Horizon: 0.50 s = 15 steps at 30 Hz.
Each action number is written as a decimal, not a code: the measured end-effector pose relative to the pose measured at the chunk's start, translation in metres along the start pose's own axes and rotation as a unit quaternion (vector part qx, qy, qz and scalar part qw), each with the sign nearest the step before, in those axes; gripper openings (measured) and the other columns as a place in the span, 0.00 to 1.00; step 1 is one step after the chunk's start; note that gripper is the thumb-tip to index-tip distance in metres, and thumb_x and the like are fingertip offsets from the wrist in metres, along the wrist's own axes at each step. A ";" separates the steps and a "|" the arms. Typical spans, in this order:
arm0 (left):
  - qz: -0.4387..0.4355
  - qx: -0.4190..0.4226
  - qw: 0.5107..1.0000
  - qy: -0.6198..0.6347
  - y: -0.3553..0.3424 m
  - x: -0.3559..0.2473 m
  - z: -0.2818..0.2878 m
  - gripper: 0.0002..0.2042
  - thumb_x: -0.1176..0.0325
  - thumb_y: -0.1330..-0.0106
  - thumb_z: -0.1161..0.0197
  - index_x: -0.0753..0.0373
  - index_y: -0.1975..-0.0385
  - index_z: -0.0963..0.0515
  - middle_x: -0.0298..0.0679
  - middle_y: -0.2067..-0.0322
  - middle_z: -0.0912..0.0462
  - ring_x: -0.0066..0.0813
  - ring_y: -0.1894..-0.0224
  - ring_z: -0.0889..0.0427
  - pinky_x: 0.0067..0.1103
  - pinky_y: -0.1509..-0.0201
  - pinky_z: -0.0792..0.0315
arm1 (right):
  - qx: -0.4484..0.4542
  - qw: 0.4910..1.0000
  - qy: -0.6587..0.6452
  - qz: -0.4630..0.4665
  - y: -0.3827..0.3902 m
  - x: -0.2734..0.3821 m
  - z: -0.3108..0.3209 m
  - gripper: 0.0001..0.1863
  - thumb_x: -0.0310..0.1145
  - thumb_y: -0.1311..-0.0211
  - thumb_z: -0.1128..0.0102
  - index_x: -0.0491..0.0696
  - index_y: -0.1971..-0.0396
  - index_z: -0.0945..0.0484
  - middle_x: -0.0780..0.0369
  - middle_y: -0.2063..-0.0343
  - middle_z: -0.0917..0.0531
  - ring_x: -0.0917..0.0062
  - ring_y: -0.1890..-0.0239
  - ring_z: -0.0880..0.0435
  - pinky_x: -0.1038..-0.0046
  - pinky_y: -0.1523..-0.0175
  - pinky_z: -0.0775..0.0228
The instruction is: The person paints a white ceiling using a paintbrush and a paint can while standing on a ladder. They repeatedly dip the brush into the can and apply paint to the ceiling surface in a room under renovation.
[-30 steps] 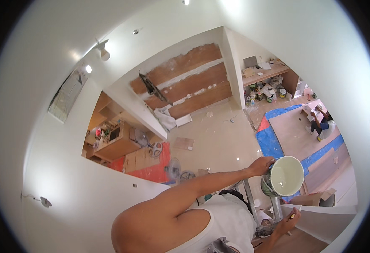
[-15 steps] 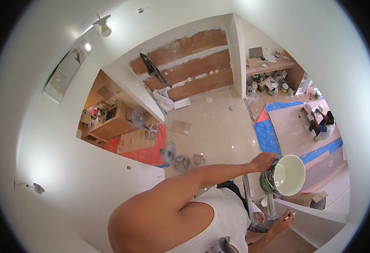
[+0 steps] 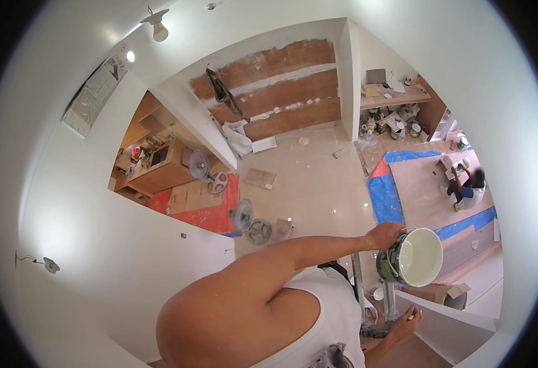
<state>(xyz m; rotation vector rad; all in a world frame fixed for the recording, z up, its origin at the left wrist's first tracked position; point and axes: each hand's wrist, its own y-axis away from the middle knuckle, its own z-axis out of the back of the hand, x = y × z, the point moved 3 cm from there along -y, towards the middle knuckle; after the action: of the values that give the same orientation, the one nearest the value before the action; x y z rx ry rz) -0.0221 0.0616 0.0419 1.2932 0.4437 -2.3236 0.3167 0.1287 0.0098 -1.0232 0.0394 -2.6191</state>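
My left arm stretches across the view to a paint bucket [image 3: 420,257], dark and green outside with a pale inside. My left hand [image 3: 385,235] is closed on the bucket's rim and handle side, and the bucket tilts so that its open mouth shows. Some white paint seems to lie within. Lower down, my right hand [image 3: 404,324] is closed around a small pale-handled tool [image 3: 411,317]; its far end is too small to make out. Below the bucket stand the rails of a paint-spattered ladder [image 3: 390,299].
Far below, a person [image 3: 472,190] crouches on a covered floor edged by a blue sheet [image 3: 382,196]. Grey fans [image 3: 242,214] stand by a red sheet [image 3: 231,195]. A cardboard box [image 3: 453,294] and a low wall [image 3: 447,316] lie to the right. A bulb [image 3: 158,30] hangs above.
The view has shifted slightly. Both hands keep their holds; the bucket stays nearly in place, and my right hand appears slightly further left.
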 end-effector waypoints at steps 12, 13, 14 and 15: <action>0.011 0.013 1.000 -0.001 -0.001 0.000 -0.002 0.14 0.61 0.24 0.54 0.62 0.58 0.22 0.57 0.64 0.18 0.60 0.58 0.20 0.47 0.52 0.28 | 0.034 0.999 0.005 -0.001 -0.001 0.007 0.005 0.15 0.38 0.29 0.42 0.38 0.62 0.20 0.53 0.64 0.21 0.59 0.62 0.20 0.59 0.56 0.29; 0.010 0.014 1.000 -0.007 -0.001 0.000 -0.002 0.14 0.61 0.24 0.54 0.62 0.58 0.22 0.57 0.64 0.18 0.60 0.58 0.20 0.47 0.52 0.28 | 0.035 0.999 0.005 0.003 -0.001 0.007 0.005 0.15 0.38 0.29 0.42 0.38 0.62 0.20 0.53 0.64 0.21 0.59 0.62 0.20 0.59 0.56 0.29; 0.008 0.015 1.000 -0.014 -0.001 -0.001 0.000 0.14 0.61 0.24 0.54 0.62 0.58 0.22 0.57 0.64 0.18 0.60 0.58 0.20 0.47 0.52 0.28 | 0.036 0.999 0.006 0.007 -0.001 0.008 0.005 0.15 0.37 0.29 0.42 0.38 0.62 0.20 0.53 0.64 0.21 0.59 0.62 0.20 0.59 0.56 0.29; 0.005 0.016 1.000 -0.022 -0.001 -0.002 0.001 0.14 0.61 0.24 0.54 0.62 0.58 0.22 0.57 0.64 0.18 0.60 0.58 0.20 0.47 0.52 0.28 | 0.036 0.999 0.005 0.005 -0.001 0.008 0.005 0.15 0.37 0.29 0.42 0.38 0.62 0.20 0.53 0.65 0.21 0.59 0.62 0.20 0.60 0.56 0.29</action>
<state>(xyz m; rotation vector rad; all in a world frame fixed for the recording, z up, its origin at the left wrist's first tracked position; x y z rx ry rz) -0.0225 0.0630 0.0437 1.2546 0.3852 -2.3547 0.3139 0.1277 0.0193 -0.9824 -0.0460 -2.5966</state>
